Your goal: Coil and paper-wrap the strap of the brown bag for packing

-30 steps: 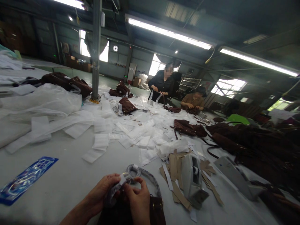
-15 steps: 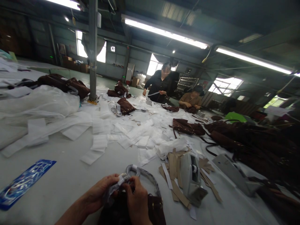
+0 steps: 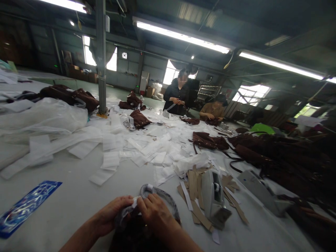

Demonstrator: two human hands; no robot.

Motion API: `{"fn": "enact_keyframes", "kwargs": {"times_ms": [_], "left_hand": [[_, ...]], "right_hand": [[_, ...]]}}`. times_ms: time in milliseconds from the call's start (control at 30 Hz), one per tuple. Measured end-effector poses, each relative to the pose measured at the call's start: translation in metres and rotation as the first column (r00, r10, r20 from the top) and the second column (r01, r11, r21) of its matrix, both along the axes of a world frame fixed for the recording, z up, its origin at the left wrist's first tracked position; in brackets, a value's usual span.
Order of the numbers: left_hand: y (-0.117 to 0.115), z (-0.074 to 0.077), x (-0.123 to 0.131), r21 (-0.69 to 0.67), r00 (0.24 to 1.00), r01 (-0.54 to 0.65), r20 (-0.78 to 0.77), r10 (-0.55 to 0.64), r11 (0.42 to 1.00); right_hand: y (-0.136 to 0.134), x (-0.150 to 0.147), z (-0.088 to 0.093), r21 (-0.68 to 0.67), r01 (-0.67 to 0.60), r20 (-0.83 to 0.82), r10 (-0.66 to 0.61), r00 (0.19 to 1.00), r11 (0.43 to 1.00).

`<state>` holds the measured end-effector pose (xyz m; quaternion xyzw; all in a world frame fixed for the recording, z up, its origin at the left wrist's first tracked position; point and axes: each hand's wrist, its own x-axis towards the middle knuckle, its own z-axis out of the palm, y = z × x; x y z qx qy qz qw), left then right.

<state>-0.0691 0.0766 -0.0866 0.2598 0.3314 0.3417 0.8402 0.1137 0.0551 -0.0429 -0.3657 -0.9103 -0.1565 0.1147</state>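
At the table's near edge a dark brown bag [image 3: 130,236] lies below both hands, mostly hidden by them. Its strap [image 3: 172,201] looks wrapped in clear grey plastic and loops up behind my right hand. My left hand [image 3: 111,213] is closed on a bunched, plastic-wrapped part of the strap, with a bit of white wrap at the fingertips. Pressed close beside it, my right hand [image 3: 157,213] has its fingers curled at the same wrapped part; its fingertips are partly hidden. A coiled part of the wrapped strap [image 3: 147,190] stands just beyond the right hand's knuckles.
Right of my hands stands a grey tape dispenser [image 3: 214,197] among brown paper strips [image 3: 193,185]. A blue patterned packet [image 3: 28,206] lies at left. White sheets [image 3: 157,150] cover the middle. Dark bags [image 3: 283,161] pile up at right. Two people [image 3: 177,92] work across the table.
My right hand has turned over and moved up to the left, closer to the left hand's fingertips. The left hand stays nearly still. The standing person across has brought both hands together.
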Motion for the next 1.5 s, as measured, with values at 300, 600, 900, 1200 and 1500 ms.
{"fn": "enact_keyframes", "kwargs": {"times_ms": [300, 600, 900, 1200, 1500], "left_hand": [[0.001, -0.003, -0.001, -0.016, 0.999, 0.003, -0.053, -0.004, 1.000], [0.001, -0.021, -0.005, -0.106, 0.998, -0.007, -0.065, 0.000, 0.994], [0.000, -0.021, -0.005, -0.303, 0.986, -0.123, 0.074, 0.152, 0.945], [-0.010, -0.013, 0.001, -0.071, 0.979, -0.178, 0.086, 0.184, 0.981], [-0.015, -0.011, 0.002, 0.105, 0.988, -0.125, 0.103, 0.114, 0.987]], "right_hand": [[0.012, -0.003, 0.024, -0.013, -0.240, 0.127, 0.240, 0.962, 0.971], [0.017, -0.010, 0.018, -0.094, -0.175, 0.153, 0.188, 0.970, 0.980], [0.011, -0.009, -0.012, -0.126, 0.104, -0.324, -0.140, 0.936, 0.987], [-0.042, -0.047, -0.027, -0.629, -0.046, -0.763, -0.604, 0.231, 0.776], [-0.034, -0.075, -0.073, -0.592, -0.370, -0.658, -0.695, -0.289, 0.715]]}}
